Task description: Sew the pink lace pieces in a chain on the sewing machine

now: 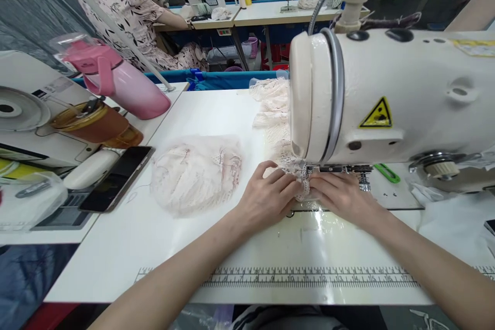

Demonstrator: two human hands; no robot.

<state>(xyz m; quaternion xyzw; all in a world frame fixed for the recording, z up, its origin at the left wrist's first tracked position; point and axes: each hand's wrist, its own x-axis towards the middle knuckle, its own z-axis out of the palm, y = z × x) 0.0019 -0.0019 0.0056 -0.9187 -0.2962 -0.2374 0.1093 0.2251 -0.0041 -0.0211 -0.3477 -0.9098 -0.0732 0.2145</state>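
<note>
A strip of pale pink lace fabric (pixel 276 113) runs from the back of the table to the front of the white sewing machine (pixel 402 98). My left hand (pixel 270 191) presses on its near end with bent fingers, left of the needle area. Close by on the other side, my right hand (pixel 344 196) has its fingertips on the lace edge under the machine head, which hides part of them. The needle itself cannot be made out. Left of my left hand lies a bunched pile of sheer lace fabric (pixel 197 172).
At left are a phone (pixel 118 178), a pink bottle (pixel 119 80), a brown cup (pixel 100 124) and a white computer mouse (pixel 91 167). A green tool (pixel 386 172) lies right of the needle area. A ruler strip (pixel 305 277) marks the front edge. Behind, a person (pixel 127 15) sits near other machines.
</note>
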